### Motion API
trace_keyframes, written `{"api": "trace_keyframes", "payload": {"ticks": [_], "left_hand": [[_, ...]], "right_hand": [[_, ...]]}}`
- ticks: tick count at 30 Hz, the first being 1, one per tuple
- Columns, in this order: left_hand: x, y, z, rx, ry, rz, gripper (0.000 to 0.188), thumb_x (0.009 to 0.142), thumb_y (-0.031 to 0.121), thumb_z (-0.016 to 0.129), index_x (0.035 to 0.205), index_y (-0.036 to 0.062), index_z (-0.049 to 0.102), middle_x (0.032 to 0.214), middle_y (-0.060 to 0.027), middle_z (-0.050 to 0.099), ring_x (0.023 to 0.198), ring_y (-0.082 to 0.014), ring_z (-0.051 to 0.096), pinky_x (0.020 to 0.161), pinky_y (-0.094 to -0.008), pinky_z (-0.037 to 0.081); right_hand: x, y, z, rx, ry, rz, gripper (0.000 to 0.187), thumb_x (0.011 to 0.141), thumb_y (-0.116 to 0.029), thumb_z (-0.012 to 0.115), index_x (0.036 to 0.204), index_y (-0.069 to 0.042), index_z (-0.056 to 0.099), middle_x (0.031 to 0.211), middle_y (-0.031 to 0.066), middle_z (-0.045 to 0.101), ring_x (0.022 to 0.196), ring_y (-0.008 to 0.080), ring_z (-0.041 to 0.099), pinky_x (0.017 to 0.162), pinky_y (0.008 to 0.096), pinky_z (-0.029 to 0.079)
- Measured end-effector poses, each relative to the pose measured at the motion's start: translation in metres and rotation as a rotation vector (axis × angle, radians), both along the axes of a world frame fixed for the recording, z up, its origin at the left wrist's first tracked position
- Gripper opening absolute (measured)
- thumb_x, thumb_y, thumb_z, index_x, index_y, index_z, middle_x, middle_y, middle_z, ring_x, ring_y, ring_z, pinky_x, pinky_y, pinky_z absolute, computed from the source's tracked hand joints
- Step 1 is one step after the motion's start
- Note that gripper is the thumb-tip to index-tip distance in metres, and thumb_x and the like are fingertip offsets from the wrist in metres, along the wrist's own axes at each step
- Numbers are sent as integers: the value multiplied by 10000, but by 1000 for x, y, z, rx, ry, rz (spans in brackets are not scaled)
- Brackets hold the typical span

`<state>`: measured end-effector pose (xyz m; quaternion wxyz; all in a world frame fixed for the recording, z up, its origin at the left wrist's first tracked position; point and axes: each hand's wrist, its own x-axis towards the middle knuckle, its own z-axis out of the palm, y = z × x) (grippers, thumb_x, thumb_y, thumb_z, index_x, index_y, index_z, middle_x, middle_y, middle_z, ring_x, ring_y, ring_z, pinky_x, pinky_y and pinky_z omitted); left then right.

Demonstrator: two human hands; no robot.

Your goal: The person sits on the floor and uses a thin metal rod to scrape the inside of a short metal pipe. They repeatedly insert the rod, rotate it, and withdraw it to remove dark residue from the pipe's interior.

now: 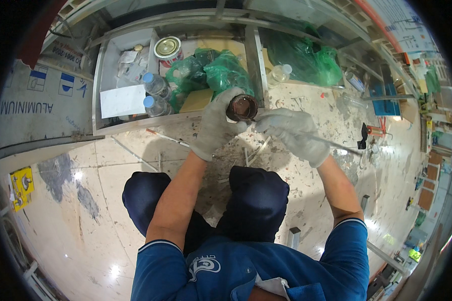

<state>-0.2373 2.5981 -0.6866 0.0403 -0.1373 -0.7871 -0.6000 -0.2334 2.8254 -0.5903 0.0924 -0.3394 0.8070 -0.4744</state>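
Observation:
My left hand (pixel 217 125), in a pale grey work glove, is closed around a small round open container (pixel 242 108). Dark brown matter coats its inside, and its mouth tilts toward me. My right hand (pixel 292 131), gloved the same way, grips a thin grey rod (pixel 336 145). The rod sticks out past the wrist to the right; its other end lies close to the container's lower rim, and I cannot tell whether it touches. Both hands are held in front of my knees, just before an open metal-framed compartment (pixel 150 123).
Inside the compartment stand two clear bottles with blue caps (pixel 156 86), a lidded tin (pixel 167 48) and green plastic bags (pixel 213 70). Another capped bottle (pixel 279 75) stands right of it. Strips lie on the stained floor (pixel 110 200). A red-framed tool (pixel 377 131) lies at right.

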Motion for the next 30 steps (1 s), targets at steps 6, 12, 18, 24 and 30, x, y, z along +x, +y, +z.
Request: {"api": "trace_keyframes", "payload": {"ticks": [6,12,18,24,30], "left_hand": [[2,4,6,-15,15,-25,687,676,141,897,1291,50,606,1165,-124,708,1067,-257,709,934,-347,563],[2,-2,2,-27,45,0,669,685,144,892,1285,49,610,1169,-121,708,1060,-252,709,927,-347,563],[0,3,2,-51,20,1,663,686,130,886,1285,58,611,1180,-116,707,1082,-250,707,933,-347,565],[2,0,3,-42,7,-3,670,677,119,892,1282,58,610,1176,-125,707,1097,-254,706,940,-351,570],[0,3,-2,-61,104,6,669,678,117,896,1279,62,607,1171,-140,700,1069,-263,707,923,-361,569]], "right_hand": [[-3,1,0,-119,-43,-114,166,977,-37,626,1072,-4,758,1189,168,729,1021,268,729,856,342,609],[2,0,-1,56,76,-1,197,957,-17,607,1088,0,754,1189,168,727,1002,283,737,869,344,613],[-4,3,5,20,69,-64,386,784,108,603,1083,-71,767,1186,142,724,1035,317,735,902,382,619],[1,0,5,170,241,15,172,932,-93,683,1078,-47,762,1147,165,733,973,321,744,816,371,617],[-6,-1,11,135,278,43,384,753,51,697,1101,-107,731,1163,110,719,980,325,727,792,396,616]]}}
